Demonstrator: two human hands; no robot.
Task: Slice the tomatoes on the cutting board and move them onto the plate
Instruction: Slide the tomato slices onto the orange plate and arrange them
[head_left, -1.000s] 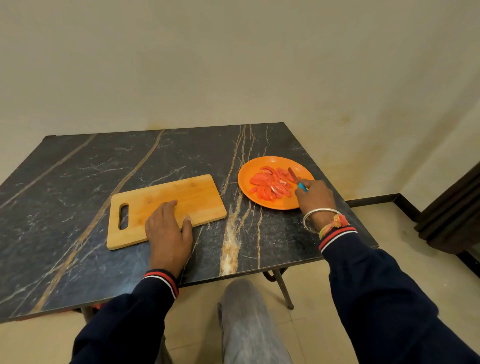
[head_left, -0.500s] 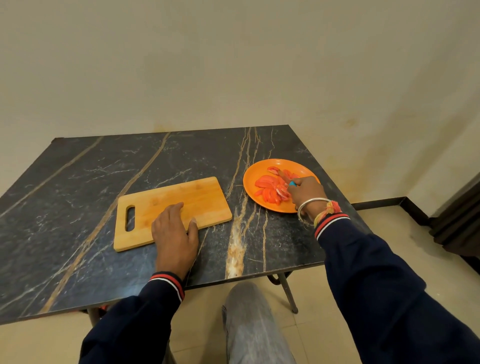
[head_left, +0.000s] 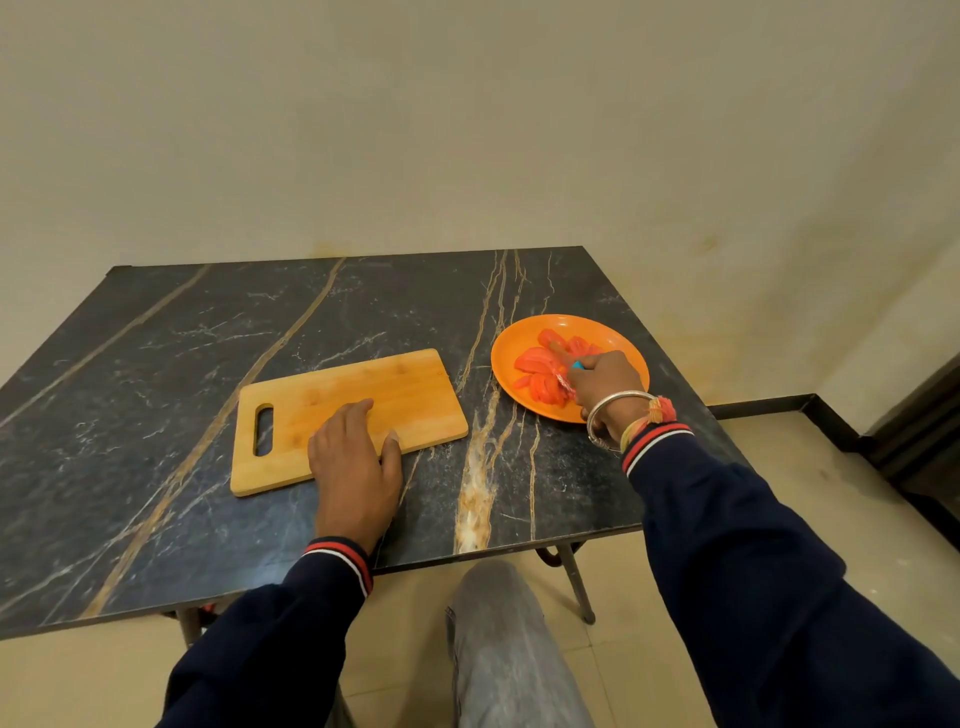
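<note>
Cutting board (head_left: 348, 415) lies flat on the dark marbled table (head_left: 156, 415), with the slot handle at its left end. I read the left hand (head_left: 356, 467) as resting on the board's near edge, a little right of the board's middle. Its fingers (head_left: 358, 415) are straight and released, flat on the wood, with the thumb at the edge.

Right of the board and apart from it, an orange plate (head_left: 618, 338) sits on the table. Tomato slices (head_left: 532, 361) are piled on the plate, mostly on the half facing the board.

The right hand (head_left: 605, 382) is over the plate's side farthest from the board, its fingers clenched round a knife (head_left: 576, 366). I see only a bit of blue handle. The blade is blurred, down among the slices. There is a metal bangle (head_left: 615, 410) on that wrist.
</note>
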